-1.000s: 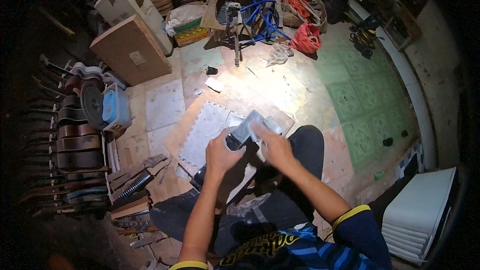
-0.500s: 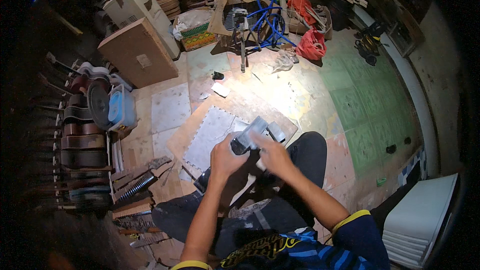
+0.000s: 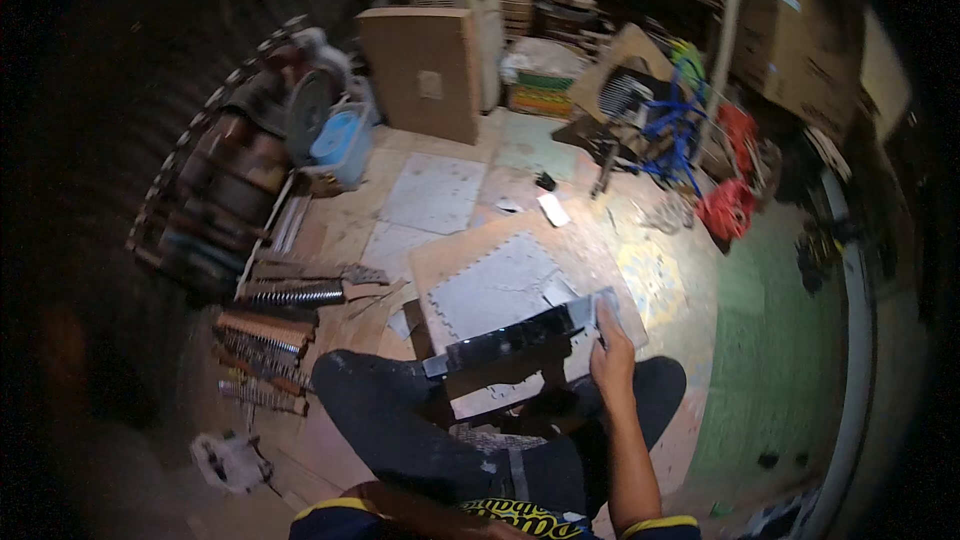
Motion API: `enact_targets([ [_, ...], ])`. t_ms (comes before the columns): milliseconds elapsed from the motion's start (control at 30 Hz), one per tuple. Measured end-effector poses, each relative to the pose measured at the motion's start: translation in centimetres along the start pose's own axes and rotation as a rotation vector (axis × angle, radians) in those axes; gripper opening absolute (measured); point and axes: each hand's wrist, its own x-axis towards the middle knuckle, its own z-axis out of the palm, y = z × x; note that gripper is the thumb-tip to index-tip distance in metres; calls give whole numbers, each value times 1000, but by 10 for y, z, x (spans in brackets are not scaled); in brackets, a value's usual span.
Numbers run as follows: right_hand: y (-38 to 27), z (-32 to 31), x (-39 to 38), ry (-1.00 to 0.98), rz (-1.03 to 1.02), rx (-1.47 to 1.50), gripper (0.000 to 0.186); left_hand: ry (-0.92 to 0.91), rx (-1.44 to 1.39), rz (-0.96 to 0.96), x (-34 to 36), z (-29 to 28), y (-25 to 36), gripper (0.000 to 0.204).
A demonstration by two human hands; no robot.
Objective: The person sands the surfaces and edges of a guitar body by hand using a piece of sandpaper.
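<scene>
My right hand is closed round the grey end of a long black glossy bar, its thumb lying on top. The bar slants across in front of my lap, its far-left end low and near my left knee. Below it I see a pale speckled patch and dark shapes that I cannot make out. My left forearm is bent across my belly, and the left hand is mostly cut off at the lower edge, its fingers unclear. Under the bar lies a brown board with a grey foam mat on it.
Several saw-like tools and coiled-spring pieces lie on the floor at the left. Beside the rack of curved wooden pieces stands a blue tub. Farther off are a cardboard panel, a blue hose and a red bag.
My left hand has let go of the bar and drawn back toward my belly. My right hand now holds the bar's grey end. The view has turned left.
</scene>
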Motion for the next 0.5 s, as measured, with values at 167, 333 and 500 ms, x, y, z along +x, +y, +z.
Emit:
enact_targets([
  [167, -3, 0, 4, 1, 25, -25, 70, -9, 32, 45, -2, 12, 4, 57],
  [333, -4, 1, 6, -12, -11, -21, 68, -8, 66, 66, -4, 18, 4, 57],
  [500, -3, 1, 5, 9, -54, -29, 72, -7, 65, 67, -3, 21, 2, 56],
])
